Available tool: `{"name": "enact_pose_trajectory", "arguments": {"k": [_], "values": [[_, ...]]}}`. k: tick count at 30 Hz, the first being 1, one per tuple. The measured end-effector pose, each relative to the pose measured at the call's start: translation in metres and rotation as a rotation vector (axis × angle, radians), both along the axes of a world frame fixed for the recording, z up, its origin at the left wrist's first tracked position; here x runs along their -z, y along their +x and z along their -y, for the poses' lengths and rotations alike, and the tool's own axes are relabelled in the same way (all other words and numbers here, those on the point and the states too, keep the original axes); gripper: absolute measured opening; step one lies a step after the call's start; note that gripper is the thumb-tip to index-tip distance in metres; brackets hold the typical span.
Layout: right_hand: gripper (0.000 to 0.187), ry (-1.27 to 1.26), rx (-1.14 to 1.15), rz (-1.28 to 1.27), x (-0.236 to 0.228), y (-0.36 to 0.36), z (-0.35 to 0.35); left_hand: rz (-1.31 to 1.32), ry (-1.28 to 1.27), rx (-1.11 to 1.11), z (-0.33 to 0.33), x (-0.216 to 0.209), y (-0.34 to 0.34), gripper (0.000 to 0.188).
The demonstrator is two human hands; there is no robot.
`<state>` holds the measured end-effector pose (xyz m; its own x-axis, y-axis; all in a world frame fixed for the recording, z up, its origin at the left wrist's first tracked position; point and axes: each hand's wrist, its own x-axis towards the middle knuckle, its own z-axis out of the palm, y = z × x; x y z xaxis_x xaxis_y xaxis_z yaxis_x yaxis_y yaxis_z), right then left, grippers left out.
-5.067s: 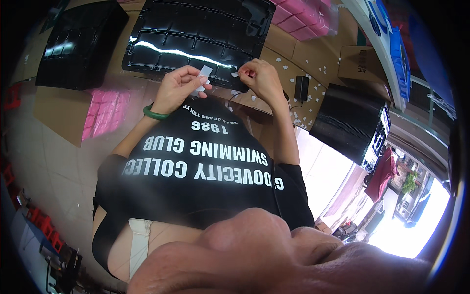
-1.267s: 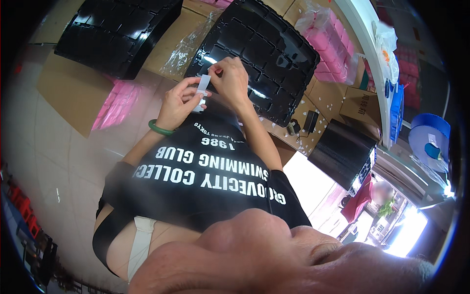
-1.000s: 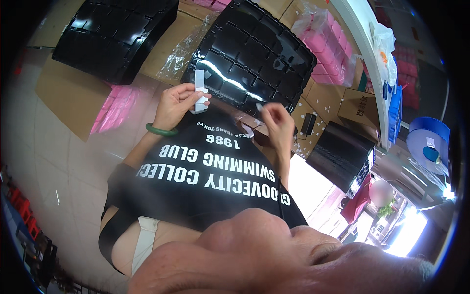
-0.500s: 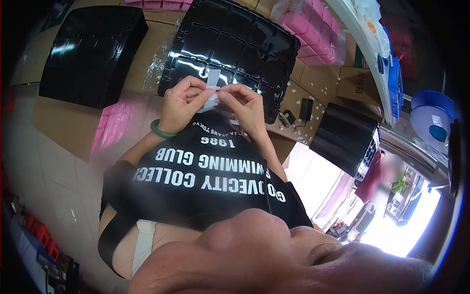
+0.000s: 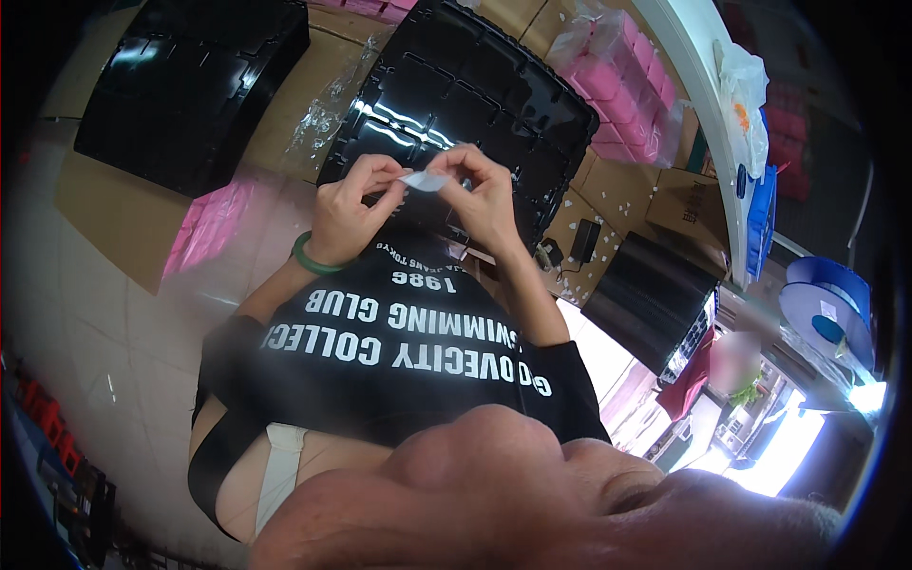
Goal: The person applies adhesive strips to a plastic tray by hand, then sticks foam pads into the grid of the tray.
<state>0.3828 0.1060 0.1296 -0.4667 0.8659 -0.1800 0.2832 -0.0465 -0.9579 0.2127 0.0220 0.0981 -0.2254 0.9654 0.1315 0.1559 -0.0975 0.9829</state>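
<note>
Between my hands is a small white paper strip [image 5: 425,180], curled in the middle. My left hand [image 5: 356,204], with a green bangle [image 5: 312,255] at its wrist, pinches the strip's left end between thumb and fingertips. At the other end my right hand [image 5: 483,195] pinches it with thumb and forefinger. Both hands are over the near edge of a black plastic tray stack [image 5: 475,81] with moulded compartments, whose surface shines under the light.
Another black tray stack [image 5: 195,90] stands on cardboard at the left, near pink bundles [image 5: 211,223]. Wrapped pink blocks [image 5: 622,90] lie behind at the right. A black adapter [image 5: 585,241] sits among white scraps, beside a black box-like object [image 5: 651,302]. A blue-and-white reel [image 5: 826,313] is farther right.
The paper strip has gone from standing upright to curled sideways between my fingers. My right hand has risen slightly, and the whole view has tilted a little.
</note>
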Motion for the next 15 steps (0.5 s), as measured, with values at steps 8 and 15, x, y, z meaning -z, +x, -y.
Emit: {"name": "enact_pose_trajectory", "arguments": {"k": [8,15], "values": [[0.009,0.175,-0.268,0.138,-0.004,-0.042,-0.05,0.187,-0.092,-0.206,-0.019,-0.005,-0.001,0.016],[0.009,-0.105,-0.057,-0.128,0.012,-0.052,-0.038,0.586,-0.149,-0.192,-0.02,0.004,-0.011,0.013]]}}
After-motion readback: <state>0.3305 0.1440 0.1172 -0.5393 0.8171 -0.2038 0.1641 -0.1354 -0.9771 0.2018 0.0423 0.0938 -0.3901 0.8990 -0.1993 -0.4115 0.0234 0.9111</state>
